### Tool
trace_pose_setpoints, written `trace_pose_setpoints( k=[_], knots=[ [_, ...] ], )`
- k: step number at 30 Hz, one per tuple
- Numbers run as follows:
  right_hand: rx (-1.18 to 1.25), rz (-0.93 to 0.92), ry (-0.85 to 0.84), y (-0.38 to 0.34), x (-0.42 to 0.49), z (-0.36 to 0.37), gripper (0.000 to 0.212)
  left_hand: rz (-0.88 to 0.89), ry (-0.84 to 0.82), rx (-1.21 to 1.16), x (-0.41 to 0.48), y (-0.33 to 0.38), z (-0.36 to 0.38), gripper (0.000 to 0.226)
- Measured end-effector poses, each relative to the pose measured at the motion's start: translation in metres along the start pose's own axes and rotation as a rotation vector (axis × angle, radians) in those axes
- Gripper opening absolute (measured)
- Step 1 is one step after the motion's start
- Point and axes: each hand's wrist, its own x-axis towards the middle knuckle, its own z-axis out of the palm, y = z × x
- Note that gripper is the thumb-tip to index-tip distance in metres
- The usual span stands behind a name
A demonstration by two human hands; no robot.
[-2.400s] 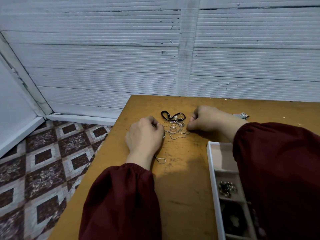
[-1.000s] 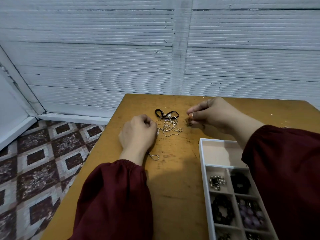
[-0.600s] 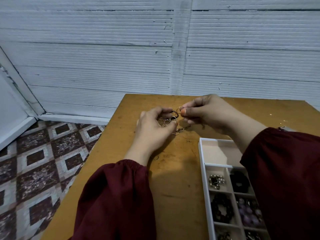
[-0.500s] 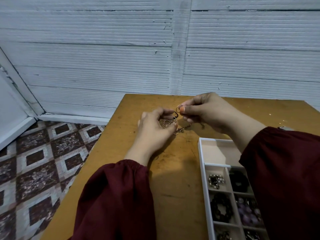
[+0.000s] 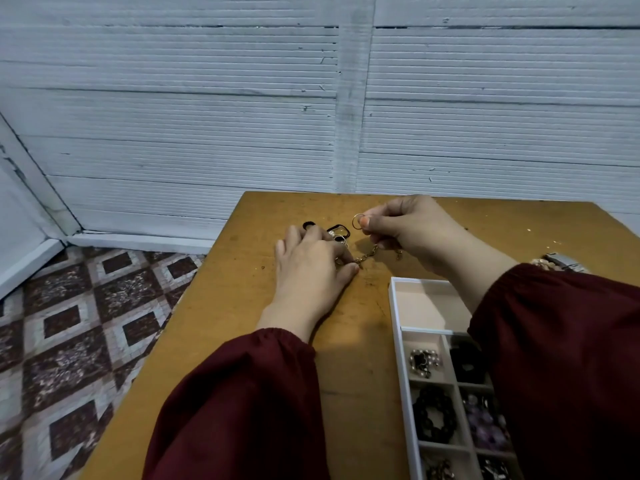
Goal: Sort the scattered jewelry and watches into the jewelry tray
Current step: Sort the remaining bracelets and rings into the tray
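Right hand (image 5: 415,233) fingers pinch ring (image 5: 357,221), chain (image 5: 370,252) trailing. Left hand (image 5: 308,268) fingers pinch tangle (image 5: 339,239) against worktop (image 5: 242,323); I judge: anchoring, for separation.

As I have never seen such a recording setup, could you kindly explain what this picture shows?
There is no machine here: a person wears one camera on the head, and it looks down at their own two hands. The right hand pinches a small gold ring above the wooden table. The left hand rests on a tangle of chains beside a black cord; whether it grips anything is hidden. A white jewelry tray at the right holds bracelets and beads in its compartments.
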Motion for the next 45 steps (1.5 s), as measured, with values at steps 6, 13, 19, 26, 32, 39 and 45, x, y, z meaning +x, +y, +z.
trace_pose_setpoints(
  k=[6,13,19,26,32,39,45],
  knots=[
    [0.012,0.008,0.01,0.003,-0.002,-0.001,0.013,-0.019,0.022,0.05,-0.002,0.009,-0.001,0.022],
    [0.047,0.024,0.016,0.007,-0.008,0.0,0.002,-0.025,0.028,0.094,-0.004,0.009,-0.001,0.023],
    [0.103,0.056,-0.003,0.006,-0.013,-0.001,0.006,-0.017,0.113,0.034,-0.005,0.01,-0.003,0.026],
    [0.04,0.024,0.037,0.003,-0.025,-0.011,0.004,-0.168,0.146,-0.345,-0.009,0.016,-0.008,0.018],
    [0.07,0.011,0.088,0.0,-0.046,-0.025,0.012,-0.15,0.155,-0.601,-0.012,0.021,-0.011,0.013],
    [0.043,-0.027,0.134,-0.009,-0.084,-0.033,0.013,-0.108,0.209,-0.755,-0.025,0.034,-0.01,0.02],
    [0.09,-0.053,0.148,-0.013,-0.116,-0.038,0.011,-0.089,0.29,-0.843,-0.05,0.05,-0.018,0.014]
  ],
)
